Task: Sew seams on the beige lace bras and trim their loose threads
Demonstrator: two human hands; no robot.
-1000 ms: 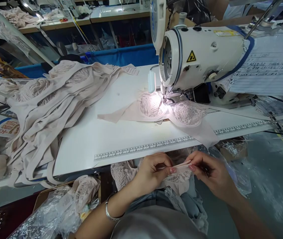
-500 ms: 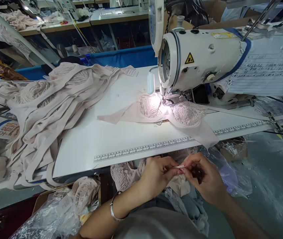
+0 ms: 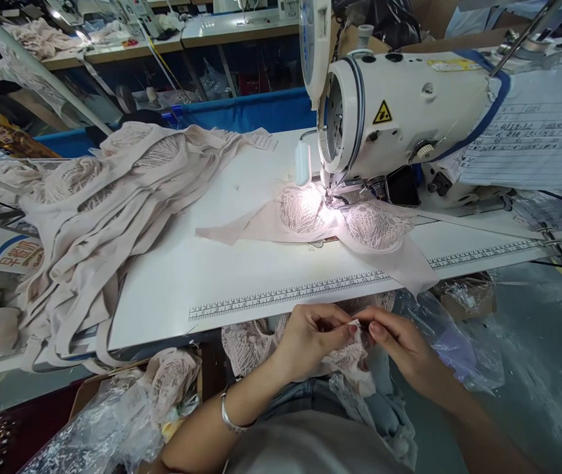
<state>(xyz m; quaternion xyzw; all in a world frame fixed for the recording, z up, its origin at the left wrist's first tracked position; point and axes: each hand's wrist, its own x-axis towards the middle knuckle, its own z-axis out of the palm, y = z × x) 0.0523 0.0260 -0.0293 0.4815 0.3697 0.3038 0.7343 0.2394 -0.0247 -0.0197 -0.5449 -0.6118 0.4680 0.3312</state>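
Left grip (image 3: 310, 340): pinched on the upper edge of the lace piece (image 3: 351, 361)
Right grip (image 3: 402, 343): curled beside it; cannot tell whether closed
Lace piece: just below both grips, nearside of the sewing machine (image 3: 404, 108)

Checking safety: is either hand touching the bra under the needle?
No, the left hand and right hand are off the tabletop, at lace fabric.

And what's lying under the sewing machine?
A lacy pink bra lies partly under the sewing machine, both cups showing; metal parts and glare hide some of its middle.
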